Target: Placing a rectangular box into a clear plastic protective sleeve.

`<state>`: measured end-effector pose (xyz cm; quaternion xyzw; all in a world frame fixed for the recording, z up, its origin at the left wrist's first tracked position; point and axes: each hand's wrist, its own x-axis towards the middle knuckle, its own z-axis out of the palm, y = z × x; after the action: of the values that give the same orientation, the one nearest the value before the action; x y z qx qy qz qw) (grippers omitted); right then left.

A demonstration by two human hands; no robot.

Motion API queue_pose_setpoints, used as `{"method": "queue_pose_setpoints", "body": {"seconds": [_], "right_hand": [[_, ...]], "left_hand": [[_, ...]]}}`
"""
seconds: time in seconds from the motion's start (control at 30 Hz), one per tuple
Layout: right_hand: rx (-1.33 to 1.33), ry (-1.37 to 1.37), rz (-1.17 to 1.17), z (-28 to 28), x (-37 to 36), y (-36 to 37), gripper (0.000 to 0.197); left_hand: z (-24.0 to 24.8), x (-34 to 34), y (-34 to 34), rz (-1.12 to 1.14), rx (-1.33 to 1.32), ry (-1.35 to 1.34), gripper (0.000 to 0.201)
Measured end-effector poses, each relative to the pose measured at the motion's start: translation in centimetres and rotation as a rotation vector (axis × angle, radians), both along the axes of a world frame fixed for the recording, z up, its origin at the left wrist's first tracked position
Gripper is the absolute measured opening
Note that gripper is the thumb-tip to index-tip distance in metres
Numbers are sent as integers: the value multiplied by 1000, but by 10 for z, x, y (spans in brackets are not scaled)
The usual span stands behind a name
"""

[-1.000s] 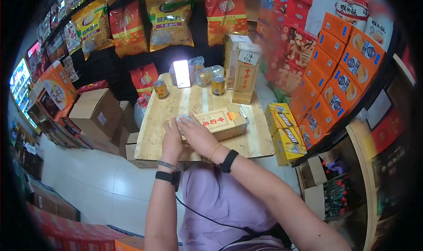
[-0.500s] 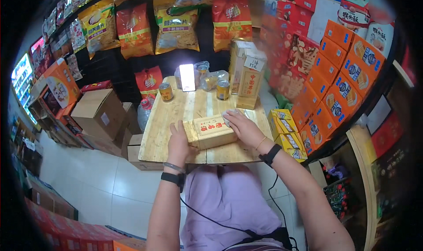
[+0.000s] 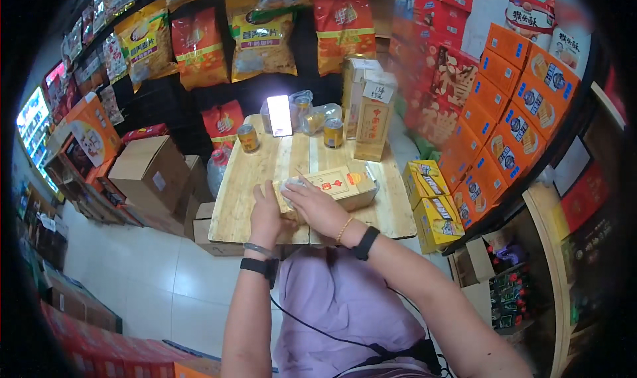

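Observation:
A long gold gift box [image 3: 356, 191] with red characters lies on its side on the wooden table [image 3: 232, 212]. My left hand [image 3: 267, 209] grips its left end, fingers along the side and top. My right hand [image 3: 314, 204] presses a crumpled white cloth [image 3: 289, 184] flat on the box's top face near that same end, covering part of the print. The fingertips of both hands are close together. Part of the left thumb side is hidden behind the box and right hand.
Two upright gold boxes [image 3: 371, 129] stand at the table's back right. A lit phone [image 3: 280, 116], small gold cans [image 3: 248, 138] and clear plastic wrapping [image 3: 320, 118] sit along the back. Yellow packs [image 3: 438, 220] and stacked orange boxes [image 3: 494, 132] are at right, cartons [image 3: 151, 169] at left.
My right hand has slid the white cloth leftward along the box's top, from its right end to beside my left hand. The box's right end is now uncovered.

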<state>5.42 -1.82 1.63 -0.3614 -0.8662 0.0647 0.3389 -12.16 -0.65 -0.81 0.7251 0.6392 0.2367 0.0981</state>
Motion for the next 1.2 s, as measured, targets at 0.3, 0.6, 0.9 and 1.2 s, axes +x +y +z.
{"method": "queue_pose_setpoints", "body": {"seconds": [0.3, 0.6, 0.9, 1.2], "right_hand": [[-86, -52, -120, 3, 95, 12, 34], [73, -67, -242, -10, 31, 30, 42], [6, -38, -17, -1, -10, -1, 43], [-99, -22, -107, -1, 104, 2, 35]], "left_hand": [[13, 7, -6, 6, -33, -1, 134], [7, 2, -1, -23, -8, -6, 134], [5, 1, -1, 1, -19, -4, 130], [10, 7, -7, 3, 8, -4, 128]]}}
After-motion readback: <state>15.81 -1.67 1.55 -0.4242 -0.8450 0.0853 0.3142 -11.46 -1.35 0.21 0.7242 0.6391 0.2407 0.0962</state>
